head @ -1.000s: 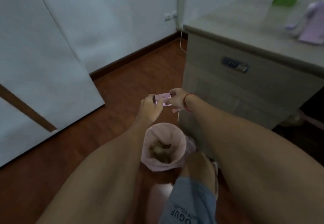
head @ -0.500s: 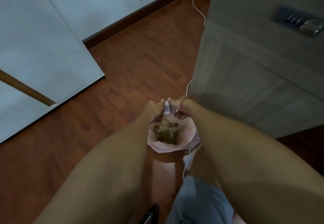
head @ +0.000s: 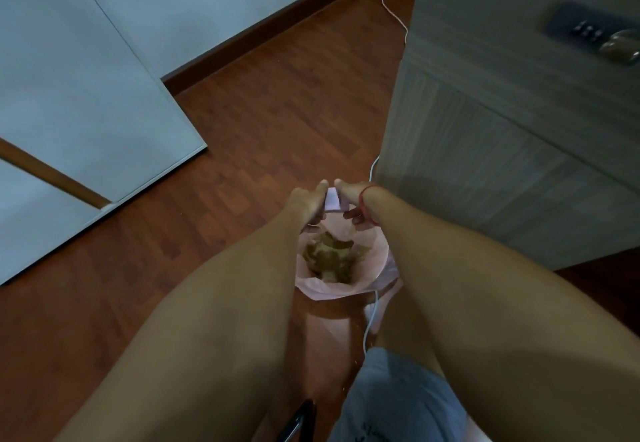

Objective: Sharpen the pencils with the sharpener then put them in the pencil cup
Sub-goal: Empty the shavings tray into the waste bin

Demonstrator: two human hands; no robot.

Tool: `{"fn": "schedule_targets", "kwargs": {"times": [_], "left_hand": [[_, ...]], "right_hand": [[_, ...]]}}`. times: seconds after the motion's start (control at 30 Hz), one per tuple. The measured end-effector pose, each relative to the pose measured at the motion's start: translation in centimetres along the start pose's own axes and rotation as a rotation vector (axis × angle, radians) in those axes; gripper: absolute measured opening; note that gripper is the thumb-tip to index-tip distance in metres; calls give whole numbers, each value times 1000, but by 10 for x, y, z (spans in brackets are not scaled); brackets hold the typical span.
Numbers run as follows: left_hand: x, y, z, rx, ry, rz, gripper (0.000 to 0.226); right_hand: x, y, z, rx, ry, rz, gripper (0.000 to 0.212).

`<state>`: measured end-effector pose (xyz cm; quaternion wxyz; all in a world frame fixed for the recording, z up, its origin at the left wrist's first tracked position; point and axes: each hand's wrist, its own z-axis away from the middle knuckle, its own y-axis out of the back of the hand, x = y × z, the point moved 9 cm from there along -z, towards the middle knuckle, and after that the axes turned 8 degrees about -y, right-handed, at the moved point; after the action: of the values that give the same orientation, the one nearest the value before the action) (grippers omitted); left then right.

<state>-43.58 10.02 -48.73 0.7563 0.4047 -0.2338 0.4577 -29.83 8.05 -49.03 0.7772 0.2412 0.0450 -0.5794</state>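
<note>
A small pale purple sharpener tray (head: 333, 201) is held between both hands above a bin lined with a pink bag (head: 375, 277). My left hand (head: 306, 201) grips its left end with curled fingers. My right hand (head: 353, 201), with a red string at the wrist, grips its right end. Brown shavings and scraps (head: 330, 260) lie inside the bag. No pencils and no pencil cup are in view.
A grey wooden desk cabinet (head: 502, 151) with a combination lock (head: 595, 35) stands at the right. A white cable (head: 372, 306) runs down past the bin. White doors (head: 69, 102) stand at the left on red-brown wood flooring. My knee in grey shorts (head: 398, 400) is below.
The view has tilted down from the desk top to the floor. Both hands have lowered the purple tray from above the bin to just over its far rim.
</note>
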Motion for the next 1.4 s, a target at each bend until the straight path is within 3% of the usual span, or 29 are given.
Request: {"fn": "schedule_targets", "kwargs": {"times": [0.2,0.5,0.73,0.8,0.97,1.13,1.4], "left_hand": [[5,1,1,-47,7,-3,46],[0,1,2,-149,53,-1,43],[-2,-3,5,-159,63,14,44],[1,-3,6,-155,58,34,44],[2,-4,8,-140,98,37,49],[3,-4,15,-174,124,37,47],[11,-1,16,-152,112,3,47]], "right_hand": [[-2,0,10,-11,0,-41,53],[-8,-1,29,-57,27,34,23],[-6,1,32,-37,30,123,16],[-8,4,31,-17,55,18,16],[-14,6,33,86,54,10,25],[-13,7,40,44,44,125,22],[-13,9,42,90,63,40,30]]}}
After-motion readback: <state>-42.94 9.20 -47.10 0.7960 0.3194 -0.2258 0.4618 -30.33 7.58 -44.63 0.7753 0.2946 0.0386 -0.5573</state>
